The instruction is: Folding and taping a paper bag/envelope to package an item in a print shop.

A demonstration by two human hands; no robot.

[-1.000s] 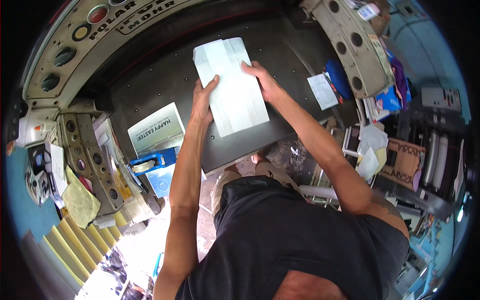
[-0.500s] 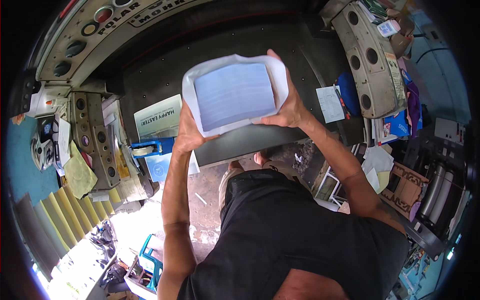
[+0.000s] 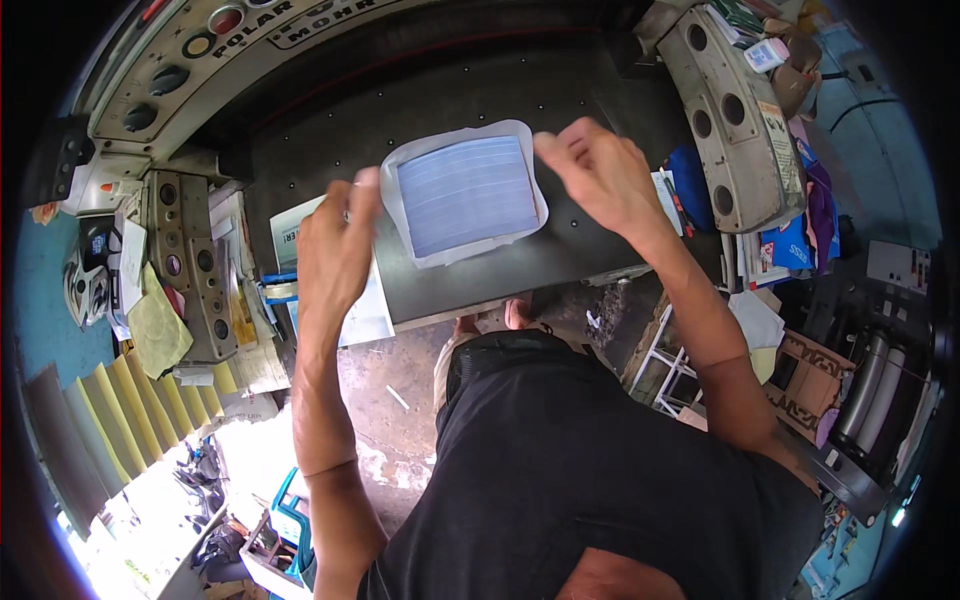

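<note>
A block of pale blue paper sheets (image 3: 468, 190), its white wrapper (image 3: 530, 236) standing out around the edges, lies on the dark metal table (image 3: 590, 235) of a cutting machine. To its left my left hand (image 3: 338, 238) hovers, thumb raised and fingers loosely bent, holding nothing. My right hand (image 3: 603, 175) is off the block's right side, its fingers half curled, thumb apart, and nothing in it. Both hands are slightly blurred and touch neither the sheets nor the wrapper.
Printed sheets (image 3: 370, 312) and a blue tape dispenser (image 3: 280, 290) lie left, partly behind my left arm. A pen (image 3: 672, 208) and a dark blue object (image 3: 688, 178) lie right. Control panels with knobs (image 3: 170, 80) and a side housing with round holes (image 3: 735, 110) flank the table.
The wrapped paper block has come down from my two hands onto the table. Both hands have let go and moved apart, one to each side.
</note>
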